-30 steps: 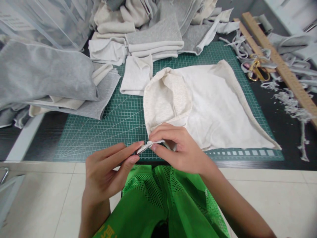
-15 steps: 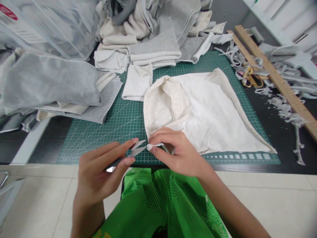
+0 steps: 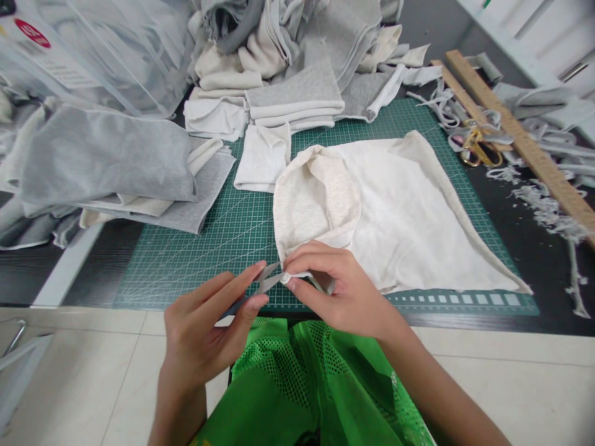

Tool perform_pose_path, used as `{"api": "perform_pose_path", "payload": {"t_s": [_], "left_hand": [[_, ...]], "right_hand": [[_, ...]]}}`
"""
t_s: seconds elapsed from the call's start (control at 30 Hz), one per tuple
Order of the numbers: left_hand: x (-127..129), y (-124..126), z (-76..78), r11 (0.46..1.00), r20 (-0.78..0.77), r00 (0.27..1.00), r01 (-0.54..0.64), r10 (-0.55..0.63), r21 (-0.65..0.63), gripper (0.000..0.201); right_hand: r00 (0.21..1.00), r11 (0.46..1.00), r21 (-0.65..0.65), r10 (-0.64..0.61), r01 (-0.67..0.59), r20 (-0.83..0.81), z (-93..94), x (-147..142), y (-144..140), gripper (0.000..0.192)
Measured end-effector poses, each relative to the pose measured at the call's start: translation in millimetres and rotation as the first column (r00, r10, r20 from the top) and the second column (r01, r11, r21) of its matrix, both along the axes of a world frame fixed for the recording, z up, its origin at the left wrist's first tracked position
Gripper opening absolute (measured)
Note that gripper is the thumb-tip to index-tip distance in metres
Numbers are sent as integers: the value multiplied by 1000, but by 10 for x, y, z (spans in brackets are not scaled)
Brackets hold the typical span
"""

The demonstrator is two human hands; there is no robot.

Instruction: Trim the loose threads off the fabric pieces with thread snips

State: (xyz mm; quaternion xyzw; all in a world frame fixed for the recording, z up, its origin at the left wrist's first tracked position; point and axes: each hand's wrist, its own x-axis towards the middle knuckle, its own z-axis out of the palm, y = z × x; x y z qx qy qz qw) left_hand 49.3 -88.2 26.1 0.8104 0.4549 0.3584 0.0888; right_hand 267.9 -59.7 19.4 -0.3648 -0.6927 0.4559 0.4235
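My left hand (image 3: 209,325) grips a pair of thread snips (image 3: 269,284) between thumb and fingers, blades pointing right and slightly apart. The blade tips are right at a small rolled white edge of cloth. My right hand (image 3: 337,288) pinches that edge between thumb and forefinger. It belongs, as far as I can see, to the white fabric piece (image 3: 400,217) that lies spread to the right, with its cream-coloured open end (image 3: 302,204) folded up just beyond my fingers. Whether a thread lies between the blades is too small to tell.
A green cutting mat (image 3: 223,248) covers the table's front. Grey folded cloths (image 3: 106,155) lie left, beside a clear plastic bin (image 3: 130,56). More cloth (image 3: 297,93) is piled at the back. Gold-handled scissors (image 3: 476,148), a wooden ruler (image 3: 525,136) and scraps (image 3: 543,207) lie right.
The whole view has shifted a little. My left hand has moved slightly right, bringing the snips a bit closer to the pinched cloth edge. My right hand keeps its pinch.
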Motion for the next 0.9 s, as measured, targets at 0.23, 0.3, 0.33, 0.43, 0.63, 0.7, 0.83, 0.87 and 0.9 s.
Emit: {"api": "perform_pose_path", "payload": {"t_s": [0.23, 0.3, 0.33, 0.43, 0.63, 0.7, 0.83, 0.87, 0.9], "left_hand": [[-15, -23, 16, 999, 8, 999, 34, -34, -34, 42], [-11, -26, 24, 999, -5, 1000, 26, -26, -20, 42], [-7, -26, 28, 1000, -13, 1000, 25, -25, -11, 42], [5, -22, 36, 1000, -29, 999, 28, -28, 3, 42], [7, -18, 25, 1000, -45, 999, 22, -22, 0, 40], [8, -20, 29, 1000, -47, 999, 20, -20, -5, 40], [13, -33, 52, 999, -40, 999, 35, -36, -27, 40], [14, -37, 59, 999, -38, 998, 41, -42, -31, 40], [14, -41, 66, 998, -34, 998, 46, -47, -34, 40]], "right_hand": [[1000, 999, 33, 10, -10, -4, -1, -6, 8, 14], [1000, 999, 35, 13, -13, 0, 9, -4, 9, 14], [1000, 999, 34, 14, -15, 1, 14, -4, 10, 15], [1000, 1000, 27, 16, -16, 4, 26, -3, 10, 17], [1000, 999, 28, 20, -20, 1, 28, -2, 5, 16], [1000, 999, 27, 20, -20, 2, 29, -1, 4, 15], [1000, 999, 34, 19, -20, 6, 26, -2, 0, 16], [1000, 999, 36, 18, -18, 6, 23, -2, -1, 16], [1000, 999, 37, 16, -16, 5, 19, -3, -3, 16]]}}
